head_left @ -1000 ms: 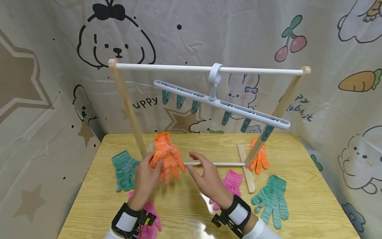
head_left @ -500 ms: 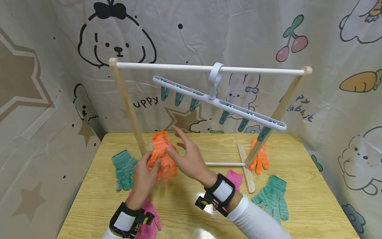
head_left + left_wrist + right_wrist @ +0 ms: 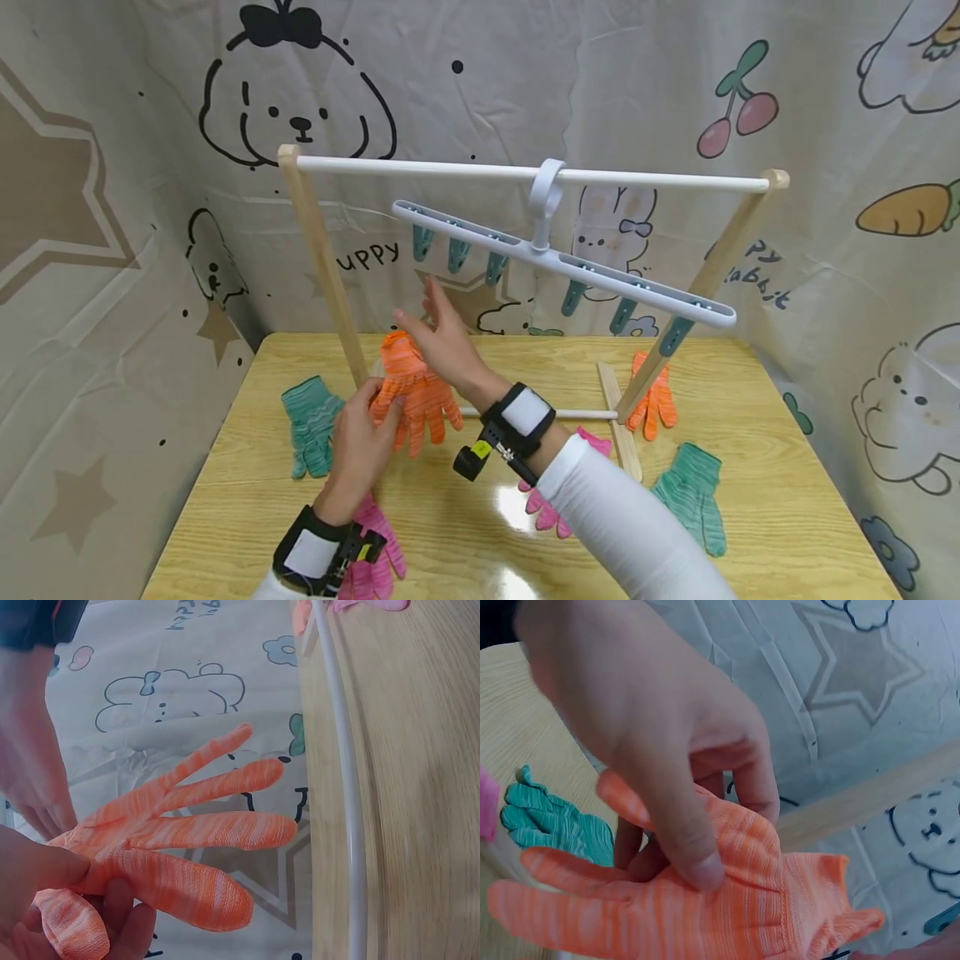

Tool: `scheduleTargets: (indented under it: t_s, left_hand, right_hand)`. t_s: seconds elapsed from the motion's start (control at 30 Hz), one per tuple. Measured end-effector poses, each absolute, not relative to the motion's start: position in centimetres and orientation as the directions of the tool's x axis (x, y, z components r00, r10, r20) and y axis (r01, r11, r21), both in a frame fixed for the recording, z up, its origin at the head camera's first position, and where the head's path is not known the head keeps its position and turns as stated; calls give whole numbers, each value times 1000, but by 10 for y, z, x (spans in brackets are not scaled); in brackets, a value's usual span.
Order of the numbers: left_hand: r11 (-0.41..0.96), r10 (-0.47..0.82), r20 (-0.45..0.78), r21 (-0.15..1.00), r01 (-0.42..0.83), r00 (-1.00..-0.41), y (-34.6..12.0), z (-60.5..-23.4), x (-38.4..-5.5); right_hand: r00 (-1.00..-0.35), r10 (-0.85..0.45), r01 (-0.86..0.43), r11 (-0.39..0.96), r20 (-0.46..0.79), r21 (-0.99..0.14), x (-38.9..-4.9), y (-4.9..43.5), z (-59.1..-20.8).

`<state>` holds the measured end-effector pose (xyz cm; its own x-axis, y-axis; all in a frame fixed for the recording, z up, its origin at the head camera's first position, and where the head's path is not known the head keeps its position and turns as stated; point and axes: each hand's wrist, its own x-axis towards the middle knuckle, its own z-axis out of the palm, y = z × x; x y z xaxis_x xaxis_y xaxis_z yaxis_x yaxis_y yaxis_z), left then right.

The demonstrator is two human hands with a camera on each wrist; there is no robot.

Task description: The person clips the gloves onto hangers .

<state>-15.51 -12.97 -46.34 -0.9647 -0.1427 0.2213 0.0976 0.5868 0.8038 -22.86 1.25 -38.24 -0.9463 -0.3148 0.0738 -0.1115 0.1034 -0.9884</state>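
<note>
My left hand (image 3: 362,442) pinches an orange knitted glove (image 3: 420,400) near its thumb side, holding it above the table with the fingers hanging down. In the left wrist view the glove's fingers (image 3: 217,831) spread out from the pinch. The right wrist view shows the left thumb pressed on the glove's palm and the ribbed cuff (image 3: 814,892) at the other end. My right hand (image 3: 450,350) is raised beside the cuff with its fingers extended, partly covering it. Whether it touches the cuff I cannot tell. Above hangs a white clip hanger (image 3: 540,257) with several blue-green clips (image 3: 495,267).
A wood-and-white rack (image 3: 450,169) carries the hanger, and its low bar (image 3: 585,414) crosses the table. On the wooden table (image 3: 465,533) lie green gloves at left (image 3: 311,425) and right (image 3: 690,496), pink gloves (image 3: 378,542), and another orange glove (image 3: 654,400).
My right hand has moved left and up from the middle of the table to the orange glove's cuff. The left hand keeps its pinch, nearly in place. The hanger sways slightly.
</note>
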Motion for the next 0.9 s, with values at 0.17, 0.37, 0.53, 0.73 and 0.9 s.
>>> scheduleTargets:
  t_s: [0.17, 0.37, 0.53, 0.73, 0.9]
  left_hand:
    - [590, -140, 200, 803, 81, -970, -131, -462, -155]
    - [592, -135, 199, 802, 82, -971, -132, -462, -156]
    - [587, -134, 207, 804, 91, -969, -132, -461, -155]
    - [598, -128, 212, 795, 95, -969, -132, -460, -155]
    - [620, -120, 233, 777, 110, -965, -131, -458, -155]
  right_hand:
    - [-964, -265, -12, 94, -13, -996, -240, 2, -379]
    - [-972, -234, -3, 70, -13, -998, -248, -10, -370]
    - [-979, -202, -19, 66, 5, -998, -259, -15, -362]
    - [-982, -187, -7, 4, 6, -1000, -266, -17, -358]
    - [-983, -179, -29, -41, 36, -999, -266, -15, -357]
